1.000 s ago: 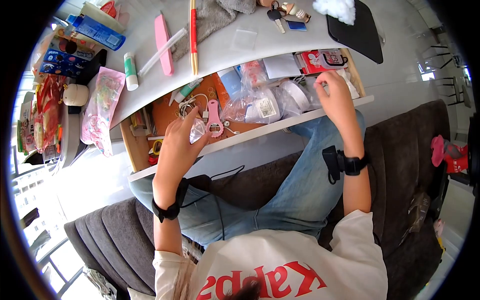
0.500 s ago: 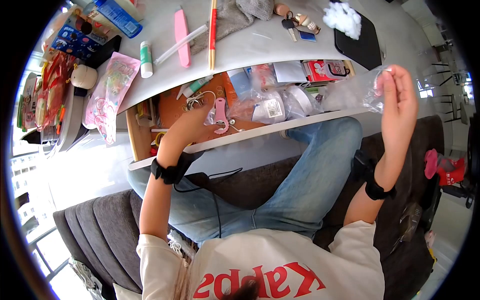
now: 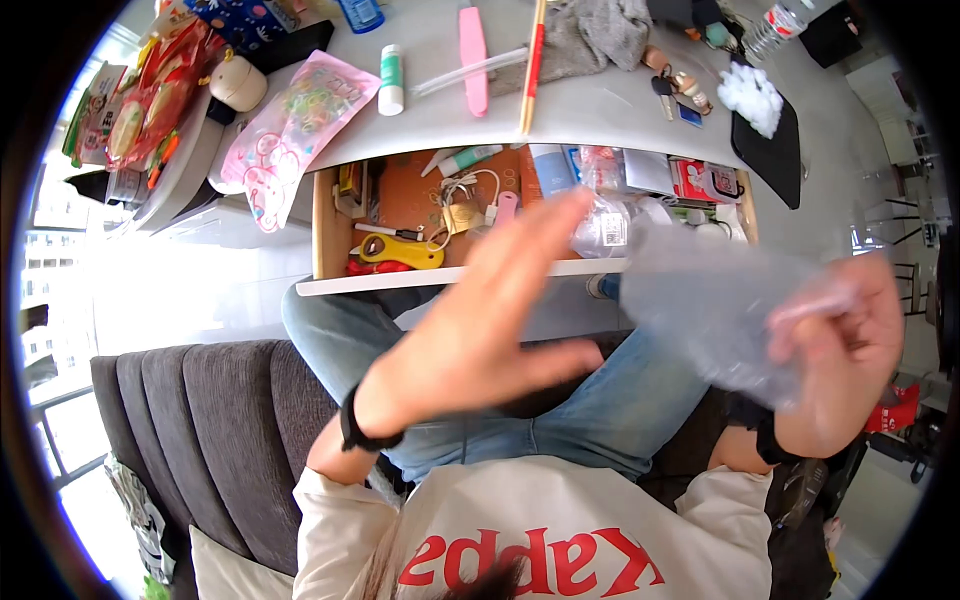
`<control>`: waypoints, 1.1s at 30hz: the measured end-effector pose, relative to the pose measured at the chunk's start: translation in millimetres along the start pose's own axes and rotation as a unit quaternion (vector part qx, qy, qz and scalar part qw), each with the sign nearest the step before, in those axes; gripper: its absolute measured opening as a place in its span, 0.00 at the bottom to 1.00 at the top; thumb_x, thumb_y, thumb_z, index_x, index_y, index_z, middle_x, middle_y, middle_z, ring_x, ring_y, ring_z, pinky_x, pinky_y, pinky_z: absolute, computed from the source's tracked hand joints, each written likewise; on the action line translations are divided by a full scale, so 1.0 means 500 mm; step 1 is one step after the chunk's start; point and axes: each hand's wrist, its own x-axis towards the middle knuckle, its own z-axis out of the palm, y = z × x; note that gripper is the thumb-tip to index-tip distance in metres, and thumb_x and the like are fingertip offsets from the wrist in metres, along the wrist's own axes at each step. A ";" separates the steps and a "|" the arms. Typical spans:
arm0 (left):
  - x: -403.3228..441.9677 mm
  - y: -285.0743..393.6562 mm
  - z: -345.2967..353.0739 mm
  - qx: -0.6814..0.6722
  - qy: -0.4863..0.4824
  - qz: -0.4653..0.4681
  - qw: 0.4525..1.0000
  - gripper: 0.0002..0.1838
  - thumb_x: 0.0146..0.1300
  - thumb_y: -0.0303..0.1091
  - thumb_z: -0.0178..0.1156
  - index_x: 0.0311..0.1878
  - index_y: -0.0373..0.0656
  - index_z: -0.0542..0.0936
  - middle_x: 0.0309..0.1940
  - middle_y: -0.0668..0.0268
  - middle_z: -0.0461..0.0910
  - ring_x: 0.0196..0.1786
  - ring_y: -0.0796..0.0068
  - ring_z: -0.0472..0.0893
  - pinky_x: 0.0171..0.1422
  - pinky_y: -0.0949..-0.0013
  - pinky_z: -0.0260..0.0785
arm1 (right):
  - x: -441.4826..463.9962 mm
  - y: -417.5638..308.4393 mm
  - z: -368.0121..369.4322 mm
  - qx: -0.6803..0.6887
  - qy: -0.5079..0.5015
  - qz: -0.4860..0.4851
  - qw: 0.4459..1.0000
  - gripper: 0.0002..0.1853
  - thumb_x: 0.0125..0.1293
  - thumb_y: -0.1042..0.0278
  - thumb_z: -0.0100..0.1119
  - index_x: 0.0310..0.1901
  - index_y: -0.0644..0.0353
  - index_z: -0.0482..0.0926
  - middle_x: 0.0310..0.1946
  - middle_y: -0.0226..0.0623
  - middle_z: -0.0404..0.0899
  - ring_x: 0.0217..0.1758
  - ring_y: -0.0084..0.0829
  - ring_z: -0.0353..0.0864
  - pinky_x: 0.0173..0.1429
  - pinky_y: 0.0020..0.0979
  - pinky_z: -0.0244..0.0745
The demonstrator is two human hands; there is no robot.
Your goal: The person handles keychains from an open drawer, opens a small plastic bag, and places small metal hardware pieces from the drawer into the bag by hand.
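Note:
My right hand [image 3: 845, 350] grips a clear plastic bag [image 3: 710, 310] by its edge, and a pinkish strip shows at the fingers. The bag hangs leftward, over my lap and the drawer's front edge. My left hand [image 3: 480, 310] is raised in front of the drawer, its fingers stretched out and blurred, holding nothing. Behind it lies the open drawer [image 3: 400, 283], with a white cable [image 3: 490, 185], a yellow-handled tool [image 3: 400, 252], a partly covered pink tool [image 3: 507, 207] and a clear packet with a white label [image 3: 612, 228].
On the table lie a pink pouch [image 3: 300, 115], a glue stick [image 3: 391, 80], a pink file-shaped strip [image 3: 473, 60], a red stick [image 3: 535, 60], a grey cloth [image 3: 590, 45], keys [image 3: 664, 95] and white fluff [image 3: 752, 98] on a black mat [image 3: 775, 150].
My left hand has left the drawer and the pink tool, rising toward me with fingers spread. My right hand has come closer and lower with the bag. The view has shifted.

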 end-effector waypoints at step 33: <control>-0.179 -0.237 0.107 -0.380 -0.231 -0.060 0.894 0.32 0.51 0.31 0.65 0.62 0.44 0.67 0.41 0.58 0.79 0.44 0.60 0.79 0.48 0.63 0.70 | 0.089 0.065 0.219 0.371 -0.436 0.174 0.801 0.20 0.32 0.94 0.73 0.27 0.68 0.76 0.25 0.41 0.75 0.22 0.29 0.73 0.28 0.28 0.75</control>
